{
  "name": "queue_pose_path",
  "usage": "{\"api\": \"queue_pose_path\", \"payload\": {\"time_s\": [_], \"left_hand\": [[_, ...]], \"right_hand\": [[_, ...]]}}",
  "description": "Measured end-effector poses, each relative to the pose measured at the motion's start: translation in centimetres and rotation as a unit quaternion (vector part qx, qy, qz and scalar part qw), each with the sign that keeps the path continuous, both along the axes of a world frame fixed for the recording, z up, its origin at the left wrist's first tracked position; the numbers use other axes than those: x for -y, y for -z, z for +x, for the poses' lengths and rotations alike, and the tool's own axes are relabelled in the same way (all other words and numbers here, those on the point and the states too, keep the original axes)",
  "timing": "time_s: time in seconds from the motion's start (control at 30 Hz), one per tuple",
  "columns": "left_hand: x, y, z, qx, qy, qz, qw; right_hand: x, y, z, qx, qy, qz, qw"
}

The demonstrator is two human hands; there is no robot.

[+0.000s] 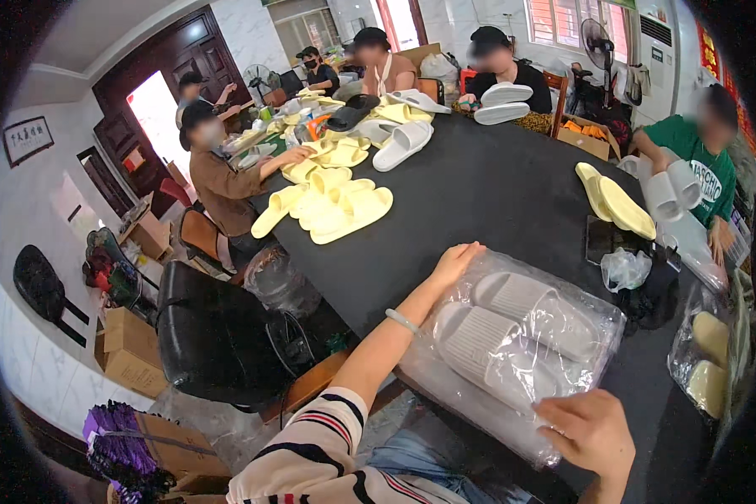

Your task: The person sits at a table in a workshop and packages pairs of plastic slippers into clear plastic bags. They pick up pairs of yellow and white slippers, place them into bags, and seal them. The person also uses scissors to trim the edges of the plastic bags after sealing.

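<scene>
Thumb and fingers of the bare right hand (592, 433) are bending close together at the near right edge of a clear, glossy plastic bag (606, 323); whether they are pinching the film, I cannot tell. The bare left hand (457, 262), with a pale round bangle (404, 321) circling its wrist, is lying along the bag's far left corner, its fingers reaching forward and its grip too hidden to judge.

Inside the bag, a pair of light grey moulded slippers (479, 340) is lying side by side, soles down, on the black tabletop (487, 193) right in front of the person. Their long axes are running nearly parallel, slanting from far left to near right. The toes are pointing toward the left hand, and the heels are facing the right side of the bag.

Both slippers are showing broad straps with fine raised ribs, smooth footbeds and rounded heels. The film is wrinkling and throwing white glints over them, most thickly across the nearer heel. More clear plastic film (470, 395) is spreading along the bag's near side. Beyond its far right corner, a crumpled clear bag (626, 270) is sitting near a pair of pale yellow slippers (616, 203).
</scene>
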State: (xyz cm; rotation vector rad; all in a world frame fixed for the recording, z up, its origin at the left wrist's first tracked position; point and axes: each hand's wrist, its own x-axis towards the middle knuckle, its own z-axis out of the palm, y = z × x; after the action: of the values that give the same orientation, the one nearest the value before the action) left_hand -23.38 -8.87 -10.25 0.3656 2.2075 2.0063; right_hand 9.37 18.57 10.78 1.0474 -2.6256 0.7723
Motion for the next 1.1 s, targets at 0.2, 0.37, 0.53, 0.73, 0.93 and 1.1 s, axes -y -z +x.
{"api": "queue_pose_path", "payload": {"time_s": [0.2,0.37,0.53,0.73,0.93,1.1], "left_hand": [[-1.2,-1.3,0.7,-0.026,-0.002,0.0,1.0],[-0.3,-3.6,2.6,-0.133,-0.115,-0.009,0.984],[1.0,-2.9,1.7,-0.094,-0.079,-0.043,0.991],[0.1,-2.4,1.9,-0.052,-0.034,-0.052,0.997],[0.5,-4.0,2.5,-0.036,0.009,0.015,0.999],[0.5,-3.4,2.2,-0.056,0.038,0.068,0.995]], "right_hand": [[-4.3,0.7,-0.7,0.036,0.194,0.09,0.976],[-9.8,6.4,-2.8,0.053,0.312,0.153,0.936],[-10.1,6.4,-4.9,0.273,0.295,0.15,0.903],[-10.9,9.5,-6.5,0.298,0.219,0.059,0.927],[-10.9,9.5,-7.0,0.362,0.192,-0.149,0.9],[-10.3,9.3,-6.8,0.359,0.12,-0.144,0.914]]}}
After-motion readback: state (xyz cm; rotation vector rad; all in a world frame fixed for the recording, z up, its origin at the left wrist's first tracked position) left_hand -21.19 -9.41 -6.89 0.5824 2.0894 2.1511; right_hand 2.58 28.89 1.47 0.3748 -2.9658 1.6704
